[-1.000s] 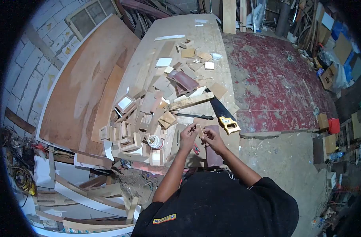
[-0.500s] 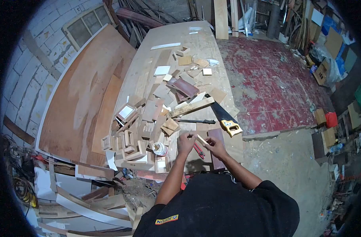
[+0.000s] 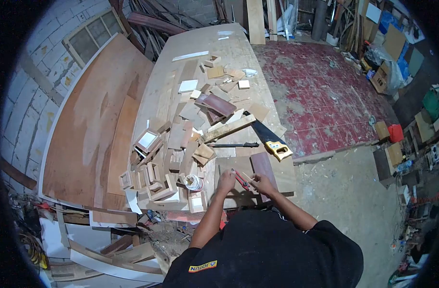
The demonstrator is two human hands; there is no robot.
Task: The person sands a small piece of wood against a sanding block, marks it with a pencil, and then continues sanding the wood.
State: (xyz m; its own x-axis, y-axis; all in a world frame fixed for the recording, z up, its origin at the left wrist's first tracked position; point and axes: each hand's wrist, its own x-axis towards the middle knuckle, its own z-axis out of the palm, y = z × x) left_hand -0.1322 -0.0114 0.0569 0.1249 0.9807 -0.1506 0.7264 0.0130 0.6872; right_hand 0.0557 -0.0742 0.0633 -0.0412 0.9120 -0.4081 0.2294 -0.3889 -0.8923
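Note:
My left hand (image 3: 226, 182) is at the near edge of the workbench, its fingers curled beside a red-handled tool (image 3: 241, 180). Whether those fingers grip the tool is hard to see. A small light wood strip (image 3: 249, 177) sits in the pinch of my right hand (image 3: 262, 185), just right of the tool. Under and behind the right hand lies a dark reddish board (image 3: 263, 168). Further up are a handsaw (image 3: 272, 140) with a yellow handle and a thin black bar-like tool (image 3: 231, 145).
Wood offcuts (image 3: 214, 104) and small wooden frames (image 3: 154, 176) crowd the middle and left of the workbench (image 3: 190, 43). A white tub (image 3: 194, 182) stands left of my left hand. Large wood panels (image 3: 85, 125) lean at the left; a red tiled floor (image 3: 315, 96) lies right.
My hands have moved apart and slightly down. The wood strip, earlier between both hands, is now in the right hand only, and the left hand is beside the red-handled tool.

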